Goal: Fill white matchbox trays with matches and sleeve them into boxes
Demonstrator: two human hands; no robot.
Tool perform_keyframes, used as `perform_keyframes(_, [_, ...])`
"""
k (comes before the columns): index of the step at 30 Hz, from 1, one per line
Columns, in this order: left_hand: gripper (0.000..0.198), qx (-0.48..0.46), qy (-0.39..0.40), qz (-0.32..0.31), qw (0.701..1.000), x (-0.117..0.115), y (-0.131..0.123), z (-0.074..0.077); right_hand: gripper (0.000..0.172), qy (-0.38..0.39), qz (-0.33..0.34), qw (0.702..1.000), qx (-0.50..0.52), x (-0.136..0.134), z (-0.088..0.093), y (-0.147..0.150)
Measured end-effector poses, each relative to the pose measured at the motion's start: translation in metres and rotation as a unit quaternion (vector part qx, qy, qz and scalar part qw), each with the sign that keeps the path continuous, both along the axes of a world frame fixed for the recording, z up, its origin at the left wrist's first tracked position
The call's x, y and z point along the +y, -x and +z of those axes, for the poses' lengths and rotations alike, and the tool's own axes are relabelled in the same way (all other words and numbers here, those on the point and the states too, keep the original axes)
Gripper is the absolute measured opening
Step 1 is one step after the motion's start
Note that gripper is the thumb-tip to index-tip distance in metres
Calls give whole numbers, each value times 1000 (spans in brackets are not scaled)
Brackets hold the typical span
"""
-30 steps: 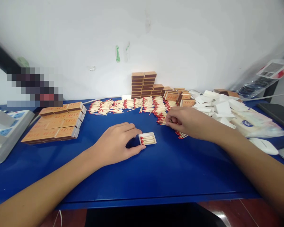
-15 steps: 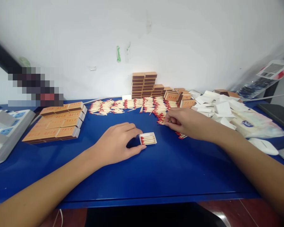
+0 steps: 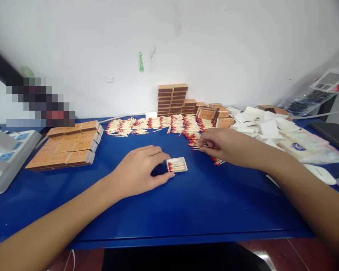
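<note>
Head view, two hands (image 3: pixel 142 169), one matchbox tray (image 3: pixel 183 159)

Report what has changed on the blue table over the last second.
Nothing visibly changed beyond a slight shift of the view; no hold was clearly taken or released. The left hand stays on the left end of the white tray, the right hand at the loose matches. The stacked matchboxes stayed put.
</note>
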State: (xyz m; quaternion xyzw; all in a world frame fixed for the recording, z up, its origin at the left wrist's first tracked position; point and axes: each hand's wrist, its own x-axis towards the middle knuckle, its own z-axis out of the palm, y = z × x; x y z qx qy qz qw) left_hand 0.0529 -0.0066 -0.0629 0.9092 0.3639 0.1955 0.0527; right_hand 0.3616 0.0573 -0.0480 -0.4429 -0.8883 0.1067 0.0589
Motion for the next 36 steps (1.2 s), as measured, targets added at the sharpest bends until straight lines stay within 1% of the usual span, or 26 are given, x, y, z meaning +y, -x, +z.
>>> perform_keyframes(10, [30,3,2,6,1000,-1,0,1,21,-1,17,1000,11,-3,-2,5])
perform_keyframes(13, [30,2,-3,4,1000,0,0,1,19,-39,43,997,55,-11,1,11])
perform_keyframes(15, [29,2,-6,5,1000,1,-1,0,15,-66,65,992,84,-21,2,20])
perform_keyframes(17, [29,3,-6,9,1000,2,-2,-1,11,-91,83,988,90,-32,1,31])
perform_keyframes(19, [29,2,-2,13,1000,3,-3,-2,13,-132,97,984,70,-42,-1,41])
perform_keyframes(21, [29,1,4,15,1000,3,-4,-2,19,-172,103,979,32,-49,-4,49])
perform_keyframes(23, [29,-1,8,12,1000,3,-5,-2,24,-193,101,976,-7,-51,-5,52])
perform_keyframes(25, [28,-1,9,8,1000,3,-6,-1,24,-192,96,976,-32,-51,-6,53])
perform_keyframes(28, [27,-4,3,2,1000,3,-8,-1,22,-176,92,979,-42,-50,-5,53])
perform_keyframes(36, [28,-10,1,-4,1000,2,-7,-1,23,-159,87,983,-5,-49,-6,51])
